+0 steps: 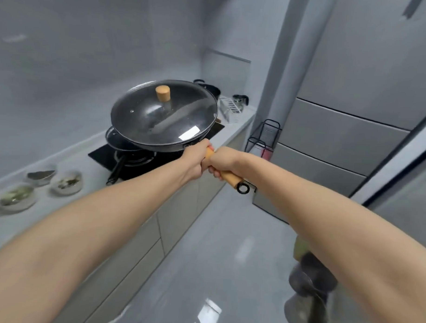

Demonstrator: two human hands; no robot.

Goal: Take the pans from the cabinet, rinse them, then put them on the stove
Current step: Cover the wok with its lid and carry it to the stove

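Both my forearms reach up from the bottom corners of the frame and meet just right of centre, where my right hand (225, 163) and my left hand (195, 160) are clenched round the wooden handle (227, 177) of the wok (164, 116) — the left nearer the pan, the right just behind it, the two touching. The handle's end, with its black hanging ring (243, 188), sticks out below my right hand toward the lower right. The wok itself sits in the middle of the frame, slightly tilted, with a glass lid (160, 108) on it and a wooden knob (163, 92) on top; it hangs over the black stove (134, 163) set into the bench (87, 147). Under its left edge a second dark pan (118, 143) rests on the burner, its black handle (115, 170) pointing down toward me. At the lower left of the frame a few small dishes (66, 181) of food stand on the bench, blurred. Farther off, behind the wok, a dark pot (209, 87) shows, and right of that a white rack (229, 106) and a kettle (240, 99). To the right of centre a black wire stand (263, 136) is on the floor beside the grey fridge (353, 118) — which fills the upper right.
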